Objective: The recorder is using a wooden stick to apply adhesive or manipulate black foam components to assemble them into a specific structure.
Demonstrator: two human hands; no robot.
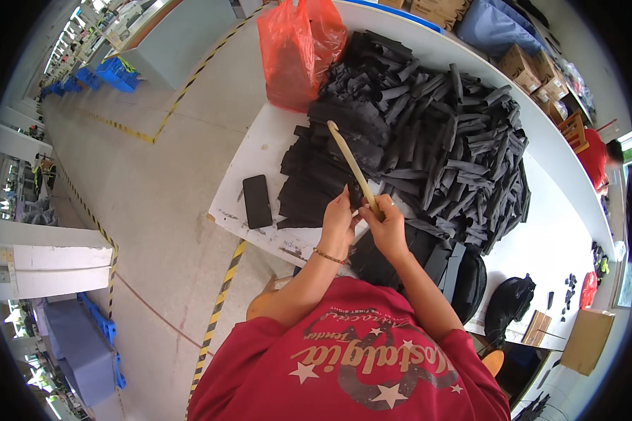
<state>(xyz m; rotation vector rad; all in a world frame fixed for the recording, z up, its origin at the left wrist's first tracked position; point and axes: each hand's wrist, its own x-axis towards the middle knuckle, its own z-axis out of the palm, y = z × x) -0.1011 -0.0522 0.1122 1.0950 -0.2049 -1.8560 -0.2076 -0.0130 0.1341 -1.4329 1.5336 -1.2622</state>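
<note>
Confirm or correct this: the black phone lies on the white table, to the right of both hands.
Not correct: in the head view, the black phone lies to the left of the left hand and the right hand, though it is on the white table.

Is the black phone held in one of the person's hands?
No, the black phone lies on the white table, apart from the left hand and the right hand, which grips the pale stick.
</note>
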